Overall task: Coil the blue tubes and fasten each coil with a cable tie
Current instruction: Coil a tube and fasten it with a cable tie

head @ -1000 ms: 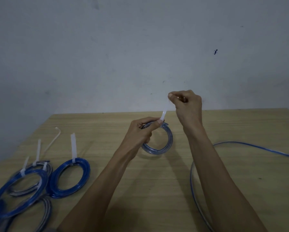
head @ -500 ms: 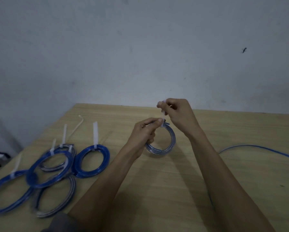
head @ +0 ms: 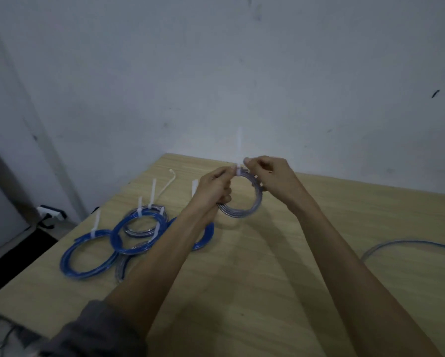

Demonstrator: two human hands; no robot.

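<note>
I hold a small coil of pale blue tube (head: pixel 244 211) upright above the wooden table (head: pixel 280 279). My left hand (head: pixel 213 188) grips its left side, fingers curled round the tube. My right hand (head: pixel 270 173) grips the coil's upper right, thumb and finger pinched beside the white cable tie (head: pixel 239 150). The tie wraps the top of the coil and its tail points straight up.
Several tied blue coils (head: pixel 139 230) with white tie tails lie on the table to the left, partly under my left forearm. A loose white cable tie (head: pixel 168 185) lies behind them. A loose blue tube (head: pixel 406 244) curves at the right. The table's left edge drops to the floor.
The view has swung left. My right hand has come down from the tie's tail to the coil's top, and the tail now stands free above both hands.
</note>
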